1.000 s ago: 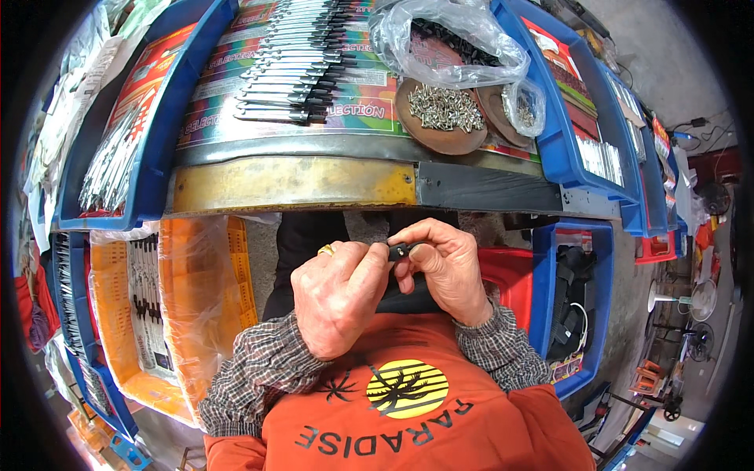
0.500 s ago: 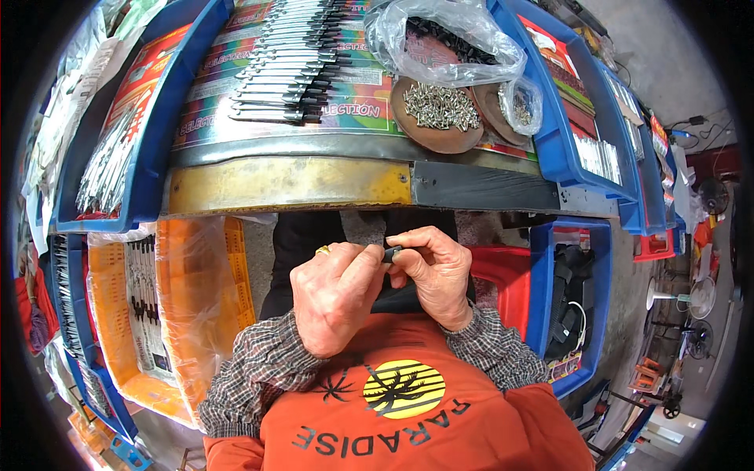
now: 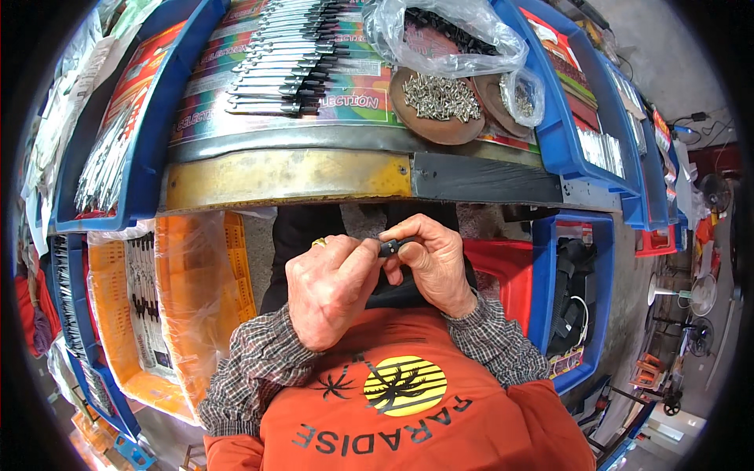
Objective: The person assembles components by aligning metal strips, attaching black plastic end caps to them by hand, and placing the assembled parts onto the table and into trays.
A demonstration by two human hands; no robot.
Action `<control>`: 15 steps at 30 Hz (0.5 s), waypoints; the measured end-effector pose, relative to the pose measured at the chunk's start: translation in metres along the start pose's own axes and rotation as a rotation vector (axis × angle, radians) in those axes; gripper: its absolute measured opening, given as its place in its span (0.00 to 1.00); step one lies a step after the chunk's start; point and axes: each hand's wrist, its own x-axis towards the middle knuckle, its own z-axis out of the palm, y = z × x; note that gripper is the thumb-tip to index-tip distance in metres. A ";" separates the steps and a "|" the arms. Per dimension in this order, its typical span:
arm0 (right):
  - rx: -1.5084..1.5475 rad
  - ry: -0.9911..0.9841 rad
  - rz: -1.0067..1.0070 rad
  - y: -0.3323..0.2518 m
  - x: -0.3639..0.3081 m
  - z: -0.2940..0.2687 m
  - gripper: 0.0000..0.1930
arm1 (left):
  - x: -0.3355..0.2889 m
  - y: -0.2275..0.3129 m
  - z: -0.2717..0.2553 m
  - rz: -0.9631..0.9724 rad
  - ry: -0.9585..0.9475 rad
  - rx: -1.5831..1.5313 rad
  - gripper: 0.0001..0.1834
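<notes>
Just above my lap, my left hand [image 3: 326, 286] and my right hand [image 3: 438, 265] meet at a small black part [image 3: 388, 249]. It shows between the fingertips and looks like the black ends of the metal pieces on the bench; its exact kind I cannot make out. The fingers of both hands are closed on it in a pinch, hiding most of it. A row of slim silver metal pieces with black ends [image 3: 283, 67] lies on the bench ahead. Right of that row, a brown round dish [image 3: 432, 135] holds a heap of small silver rivets or screws [image 3: 442, 100].
A clear plastic bag [image 3: 503, 59] with black parts stands behind the dish. Blue trays [image 3: 145, 169] [image 3: 577, 161] flank the bench's yellow-and-black front edge [image 3: 290, 179]. An orange crate [image 3: 118, 314] is beside my left arm, a blue bin [image 3: 542, 275] beyond my right.
More of the black part now shows between the fingers, pointing to the right. Both hands have shifted slightly, and the whole view has moved a little.
</notes>
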 end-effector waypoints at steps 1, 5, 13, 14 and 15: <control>-0.028 0.020 0.038 -0.002 0.000 0.001 0.08 | 0.000 0.000 0.001 0.003 0.005 0.007 0.14; -0.149 0.084 0.129 -0.008 -0.001 0.005 0.04 | -0.002 0.003 0.002 0.016 -0.016 0.043 0.14; -0.145 0.142 0.116 -0.011 0.003 0.010 0.04 | 0.001 0.000 0.006 0.011 0.015 0.042 0.14; -0.147 0.134 0.113 -0.013 0.003 0.011 0.04 | 0.001 0.000 0.004 0.016 0.010 0.036 0.14; -0.142 0.123 0.099 -0.013 0.004 0.011 0.04 | 0.003 0.000 0.002 0.022 0.002 0.036 0.14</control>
